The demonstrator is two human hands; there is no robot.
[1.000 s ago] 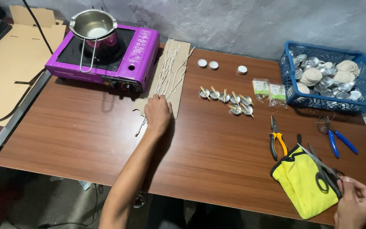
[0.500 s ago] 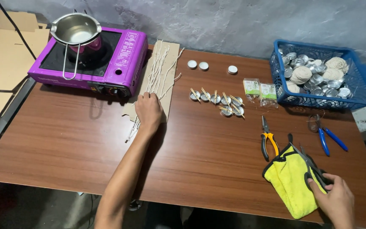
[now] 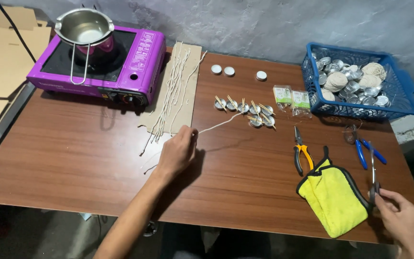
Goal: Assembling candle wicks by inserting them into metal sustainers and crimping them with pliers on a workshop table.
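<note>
My left hand (image 3: pixel 177 152) is pinched shut on one end of a single waxed wick (image 3: pixel 219 123), which runs up and to the right from my fingertips, its far end near the row of small metal cups (image 3: pixel 245 108) in the middle of the desk (image 3: pixel 73 158); holding it by the tip keeps the rest of the length free and straight. My right hand (image 3: pixel 399 221) sits at the near right corner, fingers closed around the handles of a pair of scissors (image 3: pixel 373 168) whose blades point away from me, lifted off the desk beside the yellow cloth (image 3: pixel 334 199). I cannot tell whether the blades are apart or together. Just beyond that cloth lie the orange-handled pliers (image 3: pixel 300 152) and blue-handled pliers (image 3: pixel 362 147), laid handles towards me within easy reach. The other wicks (image 3: pixel 173 86) lie side by side on a strip of cardboard (image 3: pixel 190 108), probably so they stay apart and off the wood. To its left stands the purple stove (image 3: pixel 135 62) with a steel pouring pot (image 3: pixel 85 29) on top. Three round white lids (image 3: pixel 228 71) sit towards the wall, two small green-labelled packets (image 3: pixel 291 96) rest beside the cups, and the blue basket (image 3: pixel 403 103) at far right holds empty tins and balls of string.
</note>
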